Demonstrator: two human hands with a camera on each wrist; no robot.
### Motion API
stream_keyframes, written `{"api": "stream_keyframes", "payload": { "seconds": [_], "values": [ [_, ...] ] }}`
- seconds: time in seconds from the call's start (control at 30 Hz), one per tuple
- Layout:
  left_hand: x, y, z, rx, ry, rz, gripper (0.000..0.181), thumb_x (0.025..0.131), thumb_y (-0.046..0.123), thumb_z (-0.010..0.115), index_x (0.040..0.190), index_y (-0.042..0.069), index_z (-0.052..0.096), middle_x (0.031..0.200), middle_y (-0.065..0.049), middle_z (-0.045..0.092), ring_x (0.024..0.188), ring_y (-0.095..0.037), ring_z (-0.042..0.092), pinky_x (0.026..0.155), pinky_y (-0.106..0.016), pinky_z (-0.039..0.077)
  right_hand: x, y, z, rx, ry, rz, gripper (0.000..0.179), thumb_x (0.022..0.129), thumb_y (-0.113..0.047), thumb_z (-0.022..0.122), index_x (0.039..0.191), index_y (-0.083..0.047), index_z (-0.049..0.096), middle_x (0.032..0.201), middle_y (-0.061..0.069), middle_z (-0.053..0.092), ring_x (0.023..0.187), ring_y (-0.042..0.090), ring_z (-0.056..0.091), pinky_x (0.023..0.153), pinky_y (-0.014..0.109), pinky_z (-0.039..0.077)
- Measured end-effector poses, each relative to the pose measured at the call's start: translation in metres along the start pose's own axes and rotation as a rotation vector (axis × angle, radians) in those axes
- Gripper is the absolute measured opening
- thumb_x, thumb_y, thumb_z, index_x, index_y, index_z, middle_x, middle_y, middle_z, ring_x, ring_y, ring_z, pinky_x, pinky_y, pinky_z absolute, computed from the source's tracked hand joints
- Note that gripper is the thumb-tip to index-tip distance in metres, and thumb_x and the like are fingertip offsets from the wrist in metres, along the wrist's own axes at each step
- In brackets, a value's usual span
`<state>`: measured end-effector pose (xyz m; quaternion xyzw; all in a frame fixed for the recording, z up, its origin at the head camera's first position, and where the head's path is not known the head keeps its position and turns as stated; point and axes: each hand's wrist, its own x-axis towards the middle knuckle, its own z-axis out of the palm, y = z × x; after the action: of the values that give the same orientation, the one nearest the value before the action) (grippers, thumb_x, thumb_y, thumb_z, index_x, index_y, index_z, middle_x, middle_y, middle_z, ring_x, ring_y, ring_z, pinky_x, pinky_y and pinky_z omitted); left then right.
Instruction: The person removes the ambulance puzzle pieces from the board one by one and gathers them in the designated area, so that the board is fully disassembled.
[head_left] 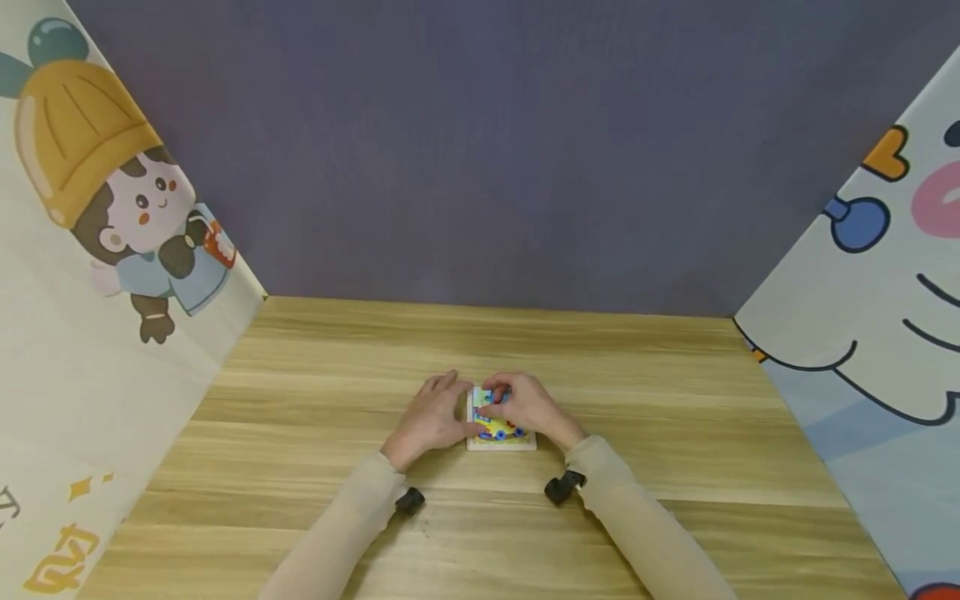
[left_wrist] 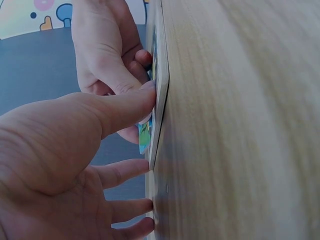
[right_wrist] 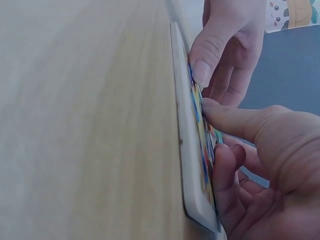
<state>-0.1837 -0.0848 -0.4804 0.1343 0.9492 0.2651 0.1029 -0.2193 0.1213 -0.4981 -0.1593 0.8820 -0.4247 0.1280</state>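
Observation:
A small jigsaw puzzle board [head_left: 517, 446] with a pale rim and a yellow vehicle picture lies flat on the table. My left hand [head_left: 429, 418] is at its left side, thumb pressing on the picture and fairly straight fingers touching the edge and table, as the left wrist view shows. Over the upper right of the board, my right hand [head_left: 531, 407] pinches a green-and-blue puzzle piece [left_wrist: 144, 137]. That piece stands tilted up from the board in the left wrist view; the fingers partly hide it. Both thumbs are close together in the right wrist view.
The wood-grain table [head_left: 360, 342] runs back to a dark panel [head_left: 495, 167]. Cartoon-printed walls [head_left: 67, 358] stand on both sides. A small black device [head_left: 410, 501] sits on each wrist.

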Motion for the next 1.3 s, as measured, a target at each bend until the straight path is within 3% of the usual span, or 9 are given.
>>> {"api": "stream_keyframes", "payload": {
  "seconds": [0.23, 0.5, 0.8, 1.03, 1.3],
  "values": [
    [-0.002, 0.0, 0.001, -0.005, 0.005, -0.005, 0.076, 0.089, 0.046, 0.085, 0.152, 0.013, 0.058, 0.171, -0.022, 0.035, 0.157, -0.045, 0.033, 0.126, -0.066, 0.033, -0.002, -0.003, 0.002, -0.009, 0.034, -0.015, 0.043, 0.091, -0.027, 0.087, 0.128, -0.009, 0.075, 0.1, -0.001, 0.072, 0.086, 0.012, 0.062, 0.08, 0.031, 0.054],
    [-0.001, 0.0, 0.001, 0.0, 0.008, 0.001, 0.076, 0.09, 0.047, 0.084, 0.152, 0.013, 0.058, 0.171, -0.023, 0.035, 0.157, -0.045, 0.034, 0.127, -0.065, 0.031, -0.003, -0.006, 0.001, -0.04, 0.051, -0.055, 0.031, 0.097, -0.023, 0.08, 0.125, -0.012, 0.076, 0.099, 0.0, 0.075, 0.088, 0.013, 0.066, 0.079, 0.031, 0.054],
    [-0.001, 0.001, 0.001, -0.006, 0.013, 0.002, 0.076, 0.09, 0.046, 0.084, 0.152, 0.012, 0.057, 0.171, -0.023, 0.035, 0.157, -0.045, 0.033, 0.127, -0.065, 0.03, -0.003, -0.004, 0.0, 0.003, 0.08, -0.06, 0.02, 0.103, -0.018, 0.07, 0.122, -0.015, 0.078, 0.109, 0.001, 0.078, 0.103, 0.018, 0.071, 0.095, 0.045, 0.06],
    [0.0, 0.0, 0.003, -0.004, 0.014, -0.002, 0.077, 0.089, 0.047, 0.085, 0.152, 0.012, 0.058, 0.17, -0.023, 0.036, 0.157, -0.045, 0.033, 0.126, -0.065, 0.032, -0.001, 0.002, -0.002, 0.05, 0.085, -0.035, 0.019, 0.103, -0.022, 0.071, 0.121, -0.018, 0.078, 0.107, -0.001, 0.078, 0.103, 0.017, 0.073, 0.091, 0.041, 0.061],
    [0.001, 0.001, 0.003, -0.015, 0.01, -0.011, 0.077, 0.089, 0.046, 0.085, 0.152, 0.011, 0.057, 0.171, -0.022, 0.034, 0.158, -0.046, 0.031, 0.128, -0.065, 0.029, 0.001, 0.006, -0.006, 0.066, 0.096, -0.036, 0.019, 0.103, -0.023, 0.072, 0.12, -0.017, 0.078, 0.108, 0.0, 0.079, 0.105, 0.019, 0.073, 0.095, 0.044, 0.06]
  ]
}}
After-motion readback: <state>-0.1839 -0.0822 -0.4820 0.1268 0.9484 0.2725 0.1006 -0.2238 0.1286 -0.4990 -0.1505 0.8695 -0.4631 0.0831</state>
